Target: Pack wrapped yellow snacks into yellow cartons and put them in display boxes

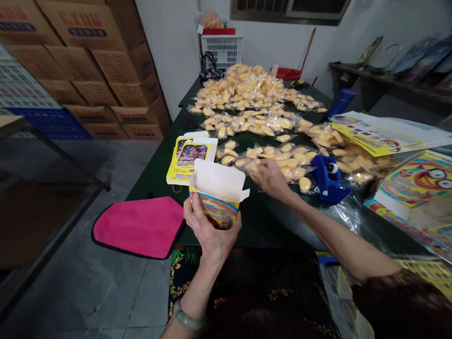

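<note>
My left hand (211, 230) is wrapped round a small printed carton (221, 208), holding it upright with its white top flaps raised. The inside of the carton cannot be made out. My right hand (274, 180) reaches into the near row of clear-wrapped yellow pieces (293, 159) on the dark green table (152, 174). Its fingers are curled down at the wrappers, and whether they grip one is hidden. Left of that row lies a stack of flat yellow printed cards (191, 159). A blue tape dispenser (328, 179) stands to the right of my right hand.
A large heap of wrapped pieces (249, 88) covers the table's far end. At the right are printed sheets (389, 132) and an open display box (428, 186). A pink cloth (139, 228) overhangs the left edge. Brown cartons (122, 68) are stacked against the wall.
</note>
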`<act>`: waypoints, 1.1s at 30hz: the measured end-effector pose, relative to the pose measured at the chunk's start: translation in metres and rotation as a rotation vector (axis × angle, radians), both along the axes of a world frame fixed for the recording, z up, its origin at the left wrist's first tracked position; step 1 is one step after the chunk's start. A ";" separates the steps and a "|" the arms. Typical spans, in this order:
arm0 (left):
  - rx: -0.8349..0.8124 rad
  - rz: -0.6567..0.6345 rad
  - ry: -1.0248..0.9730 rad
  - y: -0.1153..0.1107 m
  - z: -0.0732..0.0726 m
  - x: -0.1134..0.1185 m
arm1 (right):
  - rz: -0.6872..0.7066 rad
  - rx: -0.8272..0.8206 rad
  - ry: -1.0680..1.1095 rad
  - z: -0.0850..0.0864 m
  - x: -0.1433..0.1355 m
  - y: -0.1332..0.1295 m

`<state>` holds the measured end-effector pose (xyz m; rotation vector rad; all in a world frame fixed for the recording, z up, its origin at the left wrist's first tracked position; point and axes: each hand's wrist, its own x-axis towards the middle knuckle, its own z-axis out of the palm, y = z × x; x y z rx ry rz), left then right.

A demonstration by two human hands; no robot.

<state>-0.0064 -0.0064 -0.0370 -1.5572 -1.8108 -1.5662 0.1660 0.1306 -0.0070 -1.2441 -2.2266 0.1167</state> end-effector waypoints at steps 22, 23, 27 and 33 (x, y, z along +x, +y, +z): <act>0.089 -0.038 0.004 -0.003 -0.009 0.021 | 0.474 -0.080 -0.772 0.151 -0.068 -0.092; 0.097 -0.069 -0.042 -0.005 -0.010 0.017 | 0.521 -0.123 -0.824 0.151 -0.072 -0.089; 0.178 -0.275 -0.379 -0.004 0.004 -0.006 | 0.676 -0.280 -0.859 0.143 -0.084 -0.077; 0.177 -0.417 -0.786 0.022 0.041 -0.023 | 0.502 0.211 0.255 0.104 -0.055 -0.083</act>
